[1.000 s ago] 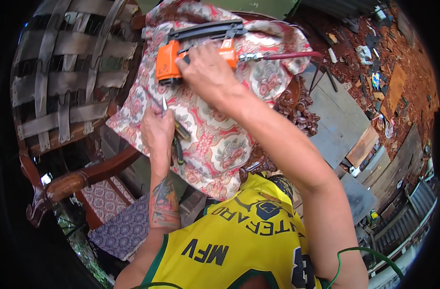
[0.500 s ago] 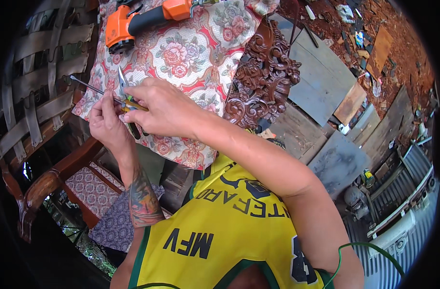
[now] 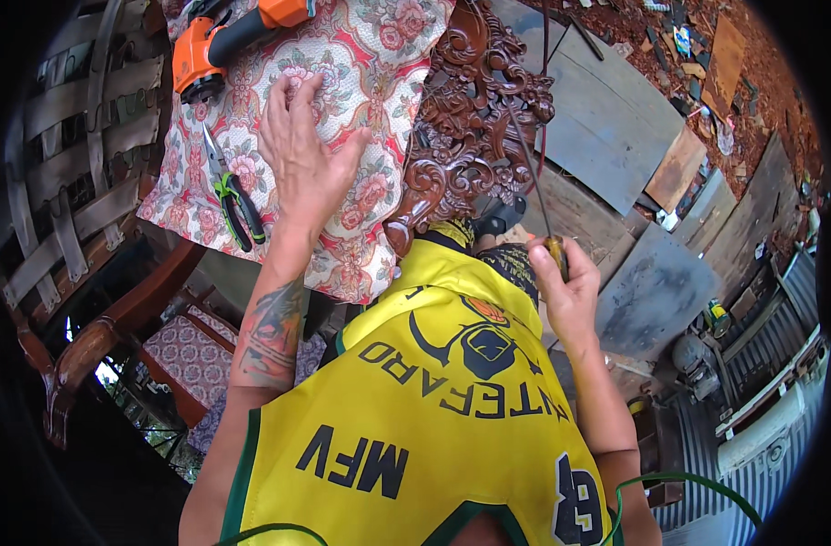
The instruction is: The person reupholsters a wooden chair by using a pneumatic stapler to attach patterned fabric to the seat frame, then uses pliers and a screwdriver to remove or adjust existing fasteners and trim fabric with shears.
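My right hand (image 3: 572,289) is closed around the yellowish handle of a screwdriver (image 3: 535,173). Its long thin shaft points up and away, alongside carved dark brown wood (image 3: 474,118). My left hand (image 3: 304,164) is spread, empty, over a flower-patterned red and cream fabric (image 3: 365,214); whether it touches the cloth I cannot tell. Left of that hand, shears (image 3: 233,196) with green and black handles lie on the fabric. Farther up rests an orange air stapler (image 3: 195,59) with a black grip, partly cut off by the view's top edge.
On the left stands a wooden frame with woven straps (image 3: 79,196) and a curved wooden arm (image 3: 115,323). Grey boards (image 3: 606,127) cover the ground to the right, beside reddish soil with scattered scraps. A green cord (image 3: 688,480) crosses at lower right.
My hands have parted. The right has swung across to the right with the screwdriver, while the left has moved up over the fabric and opened. The shears now lie uncovered.
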